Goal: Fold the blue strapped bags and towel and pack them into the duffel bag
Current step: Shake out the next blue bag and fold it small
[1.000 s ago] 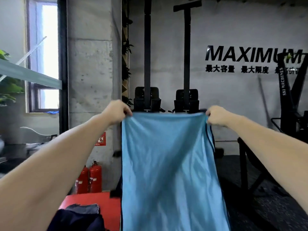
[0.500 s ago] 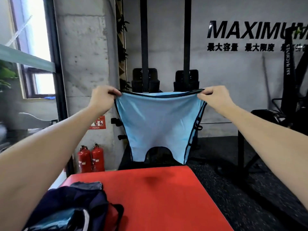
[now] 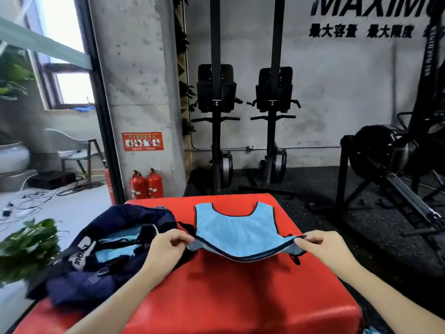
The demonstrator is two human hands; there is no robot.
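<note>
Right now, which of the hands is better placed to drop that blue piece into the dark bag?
Left. The left hand sits beside the open duffel bag; the right hand pinches the blue strapped bag's far corner.

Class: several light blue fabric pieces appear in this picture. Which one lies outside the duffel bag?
The blue strapped bag spread on the red platform, pinched at its near corners by the left hand and right hand. The other blue pieces sit inside the navy duffel bag.

Wall lettering [image 3: 375,10] cropped; duffel bag [image 3: 101,249] contents unclear
</note>
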